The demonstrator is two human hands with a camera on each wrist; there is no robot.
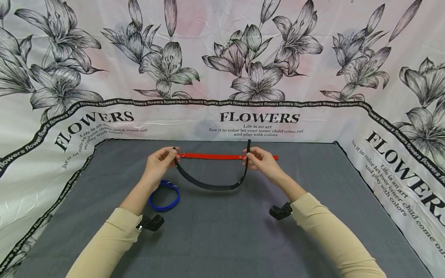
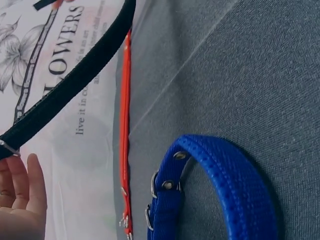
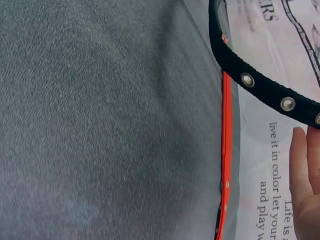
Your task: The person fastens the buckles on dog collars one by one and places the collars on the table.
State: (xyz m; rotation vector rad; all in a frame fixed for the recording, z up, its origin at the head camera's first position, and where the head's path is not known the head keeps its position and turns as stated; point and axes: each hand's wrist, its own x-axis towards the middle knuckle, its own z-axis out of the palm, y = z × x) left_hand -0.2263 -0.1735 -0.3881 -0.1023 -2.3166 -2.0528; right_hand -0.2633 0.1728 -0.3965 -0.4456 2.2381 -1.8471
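Note:
A black collar point(image 1: 212, 187) with metal eyelets hangs in a U between the two hands, unfastened. My left hand point(image 1: 160, 161) pinches its buckle end; in the left wrist view a metal ring shows on the strap point(image 2: 75, 87) beside the fingers point(image 2: 36, 187). At the other side my right hand point(image 1: 263, 161) pinches the eyelet end, whose tip sticks up above the fingers. Several eyelets line that part of the strap point(image 3: 265, 92) in the right wrist view. Just behind the hands, a red collar point(image 1: 212, 156) lies stretched out straight on the grey cloth.
A blue collar point(image 1: 164, 210), buckled into a loop, lies on the grey cloth point(image 1: 222, 239) below the left hand. Behind the table hangs a white curtain point(image 1: 187, 123) printed with flowers and lettering. Black wrist cameras point(image 1: 151, 223) sit at both cuffs.

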